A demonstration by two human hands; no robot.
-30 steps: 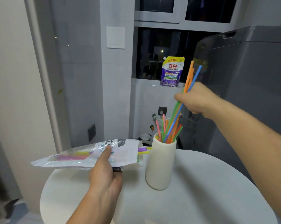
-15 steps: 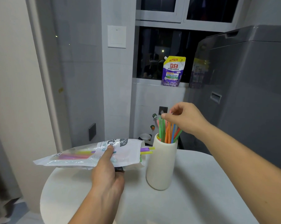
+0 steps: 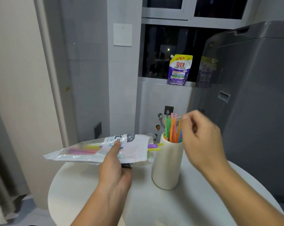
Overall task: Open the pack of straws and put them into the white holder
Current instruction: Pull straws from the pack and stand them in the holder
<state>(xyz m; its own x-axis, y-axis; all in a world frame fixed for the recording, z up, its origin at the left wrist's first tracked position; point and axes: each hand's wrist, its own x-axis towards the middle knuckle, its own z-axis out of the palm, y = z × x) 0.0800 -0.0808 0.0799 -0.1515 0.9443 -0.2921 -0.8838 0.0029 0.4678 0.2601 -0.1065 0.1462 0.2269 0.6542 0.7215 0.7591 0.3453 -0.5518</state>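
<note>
A white cylindrical holder (image 3: 167, 165) stands on the round white table (image 3: 154, 206). Several coloured straws (image 3: 171, 129) stick upright out of it. My left hand (image 3: 115, 168) grips the clear plastic straw pack (image 3: 95, 148) level above the table, thumb on top. Its open end faces the holder, and purple and yellow straw tips (image 3: 154, 146) poke out of it. My right hand (image 3: 201, 139) hovers just right of the standing straws, fingers loosely curled and holding nothing.
A large grey appliance (image 3: 252, 103) stands close on the right behind the table. A purple detergent pouch (image 3: 179, 70) sits on the window ledge. The wall and a door frame (image 3: 53, 79) rise on the left.
My right hand lowered a bunch of straws into the holder, let go, and has drawn back a little to the right. The pack in my left hand has stayed still.
</note>
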